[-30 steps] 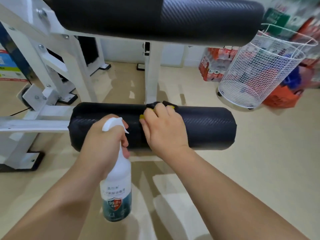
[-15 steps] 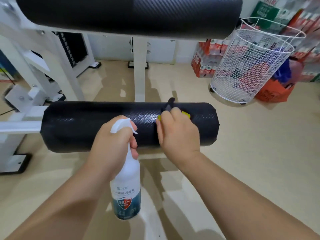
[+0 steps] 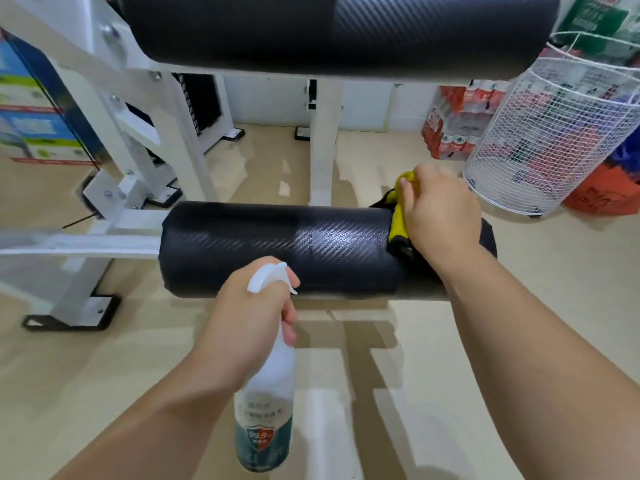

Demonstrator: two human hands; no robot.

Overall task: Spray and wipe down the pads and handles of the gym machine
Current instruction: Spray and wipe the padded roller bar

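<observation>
Black weave-textured pad [image 3: 277, 244], glossy; right grip [image 3: 440, 216] clutches yellow cloth [image 3: 398, 226] (left grip [image 3: 249, 320] holds bottle [image 3: 265, 410]).

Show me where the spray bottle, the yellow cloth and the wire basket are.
spray bottle [image 3: 265, 405]: head view, on its white body above the label.
yellow cloth [image 3: 397, 225]: head view, on its exposed yellow fold.
wire basket [image 3: 540, 143]: head view, on its mesh side wall.

Beige floor [image 3: 554, 299] with white machine frame [image 3: 322, 150], wire basket [image 3: 540, 140]
</observation>
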